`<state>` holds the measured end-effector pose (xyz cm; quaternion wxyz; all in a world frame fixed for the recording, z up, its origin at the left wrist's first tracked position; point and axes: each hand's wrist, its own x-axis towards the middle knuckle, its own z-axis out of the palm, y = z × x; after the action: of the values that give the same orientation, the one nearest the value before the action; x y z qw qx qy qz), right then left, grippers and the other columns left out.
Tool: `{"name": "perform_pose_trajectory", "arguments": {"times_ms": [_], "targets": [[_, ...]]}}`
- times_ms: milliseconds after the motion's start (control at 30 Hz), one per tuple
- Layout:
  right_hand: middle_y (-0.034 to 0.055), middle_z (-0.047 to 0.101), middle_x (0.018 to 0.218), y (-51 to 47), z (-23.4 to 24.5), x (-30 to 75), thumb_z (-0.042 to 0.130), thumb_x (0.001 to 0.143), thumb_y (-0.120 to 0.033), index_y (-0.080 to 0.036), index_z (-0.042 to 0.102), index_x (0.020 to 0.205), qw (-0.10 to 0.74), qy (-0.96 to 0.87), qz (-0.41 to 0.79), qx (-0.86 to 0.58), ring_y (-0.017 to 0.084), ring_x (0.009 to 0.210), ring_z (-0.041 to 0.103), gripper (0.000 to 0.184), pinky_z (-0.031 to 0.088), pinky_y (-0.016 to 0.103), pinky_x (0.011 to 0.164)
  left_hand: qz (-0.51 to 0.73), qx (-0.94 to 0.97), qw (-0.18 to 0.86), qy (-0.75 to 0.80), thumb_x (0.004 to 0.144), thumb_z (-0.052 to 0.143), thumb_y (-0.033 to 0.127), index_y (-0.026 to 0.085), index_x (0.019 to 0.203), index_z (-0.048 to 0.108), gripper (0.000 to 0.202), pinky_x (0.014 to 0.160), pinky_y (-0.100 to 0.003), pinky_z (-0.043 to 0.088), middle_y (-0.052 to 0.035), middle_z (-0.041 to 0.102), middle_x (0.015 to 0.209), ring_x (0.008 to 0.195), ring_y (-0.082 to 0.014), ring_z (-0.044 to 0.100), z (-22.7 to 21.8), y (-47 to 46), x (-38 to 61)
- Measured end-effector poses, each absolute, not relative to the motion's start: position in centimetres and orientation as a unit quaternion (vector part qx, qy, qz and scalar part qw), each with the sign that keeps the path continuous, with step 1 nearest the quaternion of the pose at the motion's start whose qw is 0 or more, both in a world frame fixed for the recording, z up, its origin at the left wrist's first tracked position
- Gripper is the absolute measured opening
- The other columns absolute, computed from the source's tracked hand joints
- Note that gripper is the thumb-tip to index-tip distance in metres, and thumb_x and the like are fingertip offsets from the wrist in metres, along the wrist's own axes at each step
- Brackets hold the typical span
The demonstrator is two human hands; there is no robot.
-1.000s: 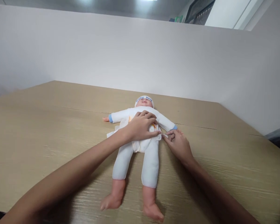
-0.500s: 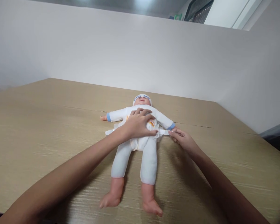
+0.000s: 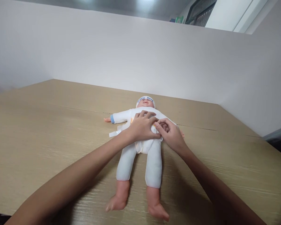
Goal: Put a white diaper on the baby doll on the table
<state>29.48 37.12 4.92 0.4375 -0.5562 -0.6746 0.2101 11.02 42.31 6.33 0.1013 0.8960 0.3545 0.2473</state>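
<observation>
A baby doll (image 3: 153, 168) in white clothes and a lettered cap lies on its back, feet towards me. Around its hips is a white diaper (image 3: 142, 146) with yellow-orange print. My left hand (image 3: 144, 125) lies over the diaper's front, fingers spread and thumb lower down. Close beside it, my right hand (image 3: 170, 133) has thumb and index finger pinched together at the diaper's front; the tape tab they grip is mostly hidden behind the fingers. On the left side another tape tab (image 3: 114, 134) sticks out loose over the table.
The wooden table (image 3: 61, 125) has a thin seam running across it behind the doll's arms. A pale wall (image 3: 131, 59) rises along its back edge. At the far right, a dark object (image 3: 279, 137) stands past the table's edge.
My right hand has moved left and inward from the doll's side, bringing the tape tab over the diaper's front. My left hand keeps its place on the diaper. The view has shifted slightly.
</observation>
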Motion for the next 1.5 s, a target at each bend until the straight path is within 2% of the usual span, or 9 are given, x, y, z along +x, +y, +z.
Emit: {"name": "perform_pose_trajectory", "arguments": {"times_ms": [133, 267, 400, 733, 867, 1033, 1167, 1267, 1500], "targets": [[0.0131, 0.066, 0.151, 34.6, 2.9, 30.4, 0.053, 0.111, -0.047, -0.025, 0.065, 0.149, 0.413, -0.771, 0.087, -0.477, 0.032, 0.141, 0.060, 0.046, 0.048, 0.054, 0.121, 0.249, 0.895, 0.133, 0.345, 0.084, 0.083, 0.057, 0.025, 0.144, 0.066, 0.070, 0.120, -0.068, 0.040, -0.0109, 0.061, 0.160, 0.149, -0.0457, 0.045, 6.6, 42.4, 10.8], [0.0132, 0.050, 0.169, 34.0, 1.1, 31.4, 0.042, 0.115, -0.043, -0.027, 0.041, 0.172, 0.361, -0.823, 0.056, -0.436, 0.034, 0.157, 0.046, 0.059, 0.038, 0.059, 0.130, 0.278, 0.893, 0.225, 0.275, 0.087, 0.084, 0.052, 0.022, 0.157, 0.054, 0.082, 0.130, -0.061, 0.036, -0.0154, 0.057, 0.165, 0.155, -0.0397, 0.047, 7.2, 42.7, 9.2], [0.0130, 0.052, 0.168, 34.3, 0.8, 31.7, 0.040, 0.116, -0.040, -0.027, 0.041, 0.172, 0.370, -0.824, 0.041, -0.427, 0.033, 0.155, 0.048, 0.058, 0.039, 0.058, 0.130, 0.368, 0.828, 0.335, 0.258, 0.108, 0.060, 0.048, 0.028, 0.158, 0.049, 0.055, 0.124, -0.046, 0.047, -0.0116, 0.052, 0.170, 0.155, -0.0289, 0.053, 6.2, 43.2, 5.1], [0.0115, 0.071, 0.121, 34.8, 5.3, 27.8, 0.057, 0.111, -0.035, -0.024, 0.073, 0.128, 0.430, -0.773, -0.054, -0.463, 0.031, 0.116, 0.066, 0.026, 0.052, 0.050, 0.107, 0.310, 0.808, 0.171, 0.471, 0.103, 0.060, 0.054, 0.022, 0.105, 0.060, 0.033, 0.091, -0.043, 0.052, -0.0105, 0.072, 0.109, 0.100, -0.0279, 0.065, 0.5, 43.1, -4.6], [0.0093, 0.069, 0.111, 36.6, 8.0, 23.8, 0.061, 0.109, -0.036, -0.023, 0.074, 0.119, 0.360, -0.816, -0.017, -0.451, 0.028, 0.105, 0.067, 0.021, 0.054, 0.043, 0.094, 0.255, 0.820, 0.136, 0.495, 0.098, 0.063, 0.056, 0.024, 0.091, 0.054, 0.034, 0.091, -0.046, 0.050, -0.0107, 0.070, 0.098, 0.100, -0.0319, 0.063, 0.0, 43.1, -4.4], [0.0074, 0.068, 0.107, 38.5, 8.6, 20.9, 0.069, 0.105, -0.040, -0.024, 0.082, 0.112, 0.224, -0.829, 0.003, -0.512, 0.027, 0.102, 0.067, 0.022, 0.052, 0.039, 0.084, 0.252, 0.788, 0.226, 0.515, 0.088, 0.069, 0.055, 0.024, 0.077, 0.054, 0.037, 0.087, -0.042, 0.047, -0.0093, 0.068, 0.092, 0.095, -0.0304, 0.060, -0.1, 43.4, -4.5], [0.0080, 0.070, 0.110, 38.9, 8.2, 20.3, 0.076, 0.099, -0.040, -0.025, 0.084, 0.115, 0.195, -0.814, -0.003, -0.548, 0.028, 0.105, 0.069, 0.024, 0.052, 0.039, 0.085, 0.266, 0.766, 0.315, 0.493, 0.094, 0.056, 0.062, 0.023, 0.069, 0.050, 0.047, 0.068, -0.033, 0.041, -0.0010, 0.056, 0.071, 0.071, -0.0200, 0.052, 1.5, 43.8, -4.8], [0.0100, 0.072, 0.116, 38.9, 8.2, 20.1, 0.075, 0.099, -0.039, -0.022, 0.082, 0.124, 0.178, -0.812, 0.005, -0.556, 0.030, 0.110, 0.070, 0.031, 0.053, 0.040, 0.088, 0.301, 0.745, 0.366, 0.470, 0.097, 0.050, 0.065, 0.021, 0.072, 0.054, 0.050, 0.069, -0.030, 0.041, 0.0000, 0.056, 0.075, 0.073, -0.0172, 0.052, 3.4, 43.9, -3.8], [0.0157, 0.069, 0.149, 39.6, 8.1, 20.8, 0.074, 0.097, -0.044, -0.015, 0.050, 0.166, 0.218, -0.803, 0.079, -0.549, 0.035, 0.139, 0.063, 0.079, 0.050, 0.047, 0.111, 0.353, 0.672, 0.511, 0.403, 0.090, 0.071, 0.061, 0.018, 0.071, 0.063, 0.047, 0.065, -0.028, 0.037, -0.0002, 0.057, 0.072, 0.070, -0.0149, 0.048, 6.2, 43.5, 2.6]]}}
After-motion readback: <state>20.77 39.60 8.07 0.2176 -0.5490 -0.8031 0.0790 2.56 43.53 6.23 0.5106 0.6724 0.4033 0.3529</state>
